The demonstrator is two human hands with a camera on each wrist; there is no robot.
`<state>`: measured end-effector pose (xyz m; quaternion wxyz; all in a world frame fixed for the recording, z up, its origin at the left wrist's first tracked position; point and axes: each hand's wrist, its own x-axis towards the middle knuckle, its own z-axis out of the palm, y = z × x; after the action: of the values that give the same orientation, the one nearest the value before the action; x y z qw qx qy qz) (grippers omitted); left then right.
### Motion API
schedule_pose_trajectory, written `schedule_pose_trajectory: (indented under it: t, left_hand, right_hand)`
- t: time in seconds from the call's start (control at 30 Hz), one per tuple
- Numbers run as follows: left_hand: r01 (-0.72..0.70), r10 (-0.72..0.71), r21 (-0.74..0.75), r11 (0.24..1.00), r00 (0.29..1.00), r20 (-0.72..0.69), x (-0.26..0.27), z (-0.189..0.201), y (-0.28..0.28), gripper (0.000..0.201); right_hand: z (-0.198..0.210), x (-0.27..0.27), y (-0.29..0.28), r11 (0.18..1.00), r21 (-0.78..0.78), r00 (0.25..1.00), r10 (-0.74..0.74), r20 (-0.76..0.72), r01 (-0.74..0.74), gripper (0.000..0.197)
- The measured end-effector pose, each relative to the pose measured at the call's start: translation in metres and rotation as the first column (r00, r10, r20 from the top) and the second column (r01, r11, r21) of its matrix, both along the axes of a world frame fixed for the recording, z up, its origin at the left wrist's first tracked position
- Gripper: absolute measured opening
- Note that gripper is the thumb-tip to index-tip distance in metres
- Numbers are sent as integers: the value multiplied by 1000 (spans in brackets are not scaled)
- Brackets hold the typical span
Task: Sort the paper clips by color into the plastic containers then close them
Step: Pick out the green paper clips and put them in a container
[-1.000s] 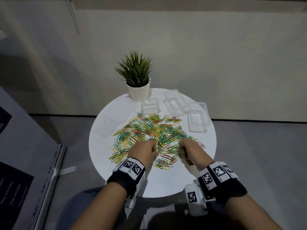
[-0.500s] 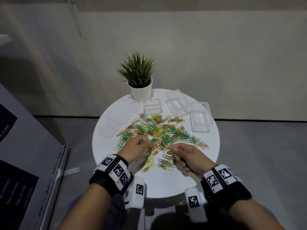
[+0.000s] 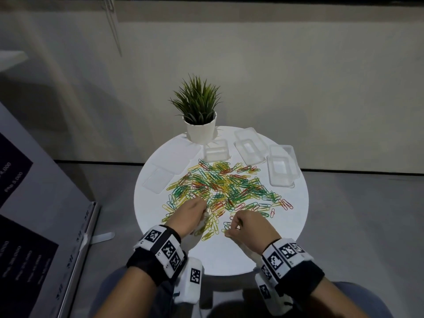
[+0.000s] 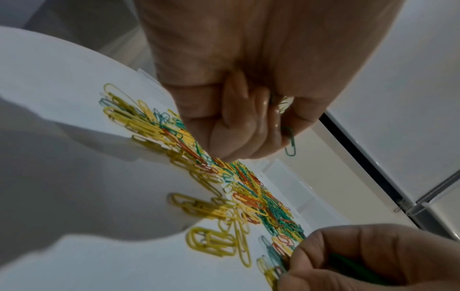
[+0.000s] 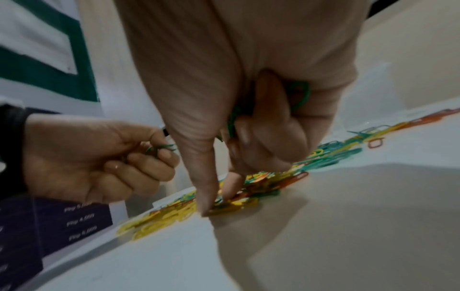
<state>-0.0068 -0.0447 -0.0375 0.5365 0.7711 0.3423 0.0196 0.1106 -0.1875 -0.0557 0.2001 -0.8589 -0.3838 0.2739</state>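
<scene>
A heap of yellow, green and red paper clips (image 3: 220,189) is spread over the round white table (image 3: 229,253). Three clear plastic containers (image 3: 216,150) (image 3: 250,145) (image 3: 282,166) stand open behind it. My left hand (image 3: 202,214) is curled at the heap's near left edge and grips green paper clips (image 4: 290,144); one dangles from the fist. My right hand (image 3: 231,228) keeps a bunch of green clips (image 5: 300,94) in its curled fingers. Its thumb and forefinger (image 5: 209,196) reach down onto clips at the heap's near edge.
Flat clear lids (image 3: 158,182) (image 3: 181,154) lie at the table's left. A potted green plant (image 3: 199,120) stands at the back edge. A dark sign board (image 3: 34,226) leans on the floor to the left. Bare table top lies in front of my hands.
My right hand has drawn back from the middle of the heap to its near edge, thumb and forefinger now down on the clips. The left hand has shifted slightly at the near left edge.
</scene>
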Motion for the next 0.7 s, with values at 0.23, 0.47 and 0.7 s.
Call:
schedule_pose_trajectory:
  t: [0.23,0.47,0.7]
  left_hand:
    - [23,-25,114,993,999,22,-3,-3,3,36]
    - [108,-116,284,953,993,11,22,27,12,31]
    - [217,-243,380,899,970,21,73,47,1,29]
  right_hand:
    - [-2,-2,7,997,-62,997,43,68,-38,15]
    - [29,45,-29,933,179,839,-183,-512,313,17]
    - [71,123,-39,836,219,774,-322,-546,502,16]
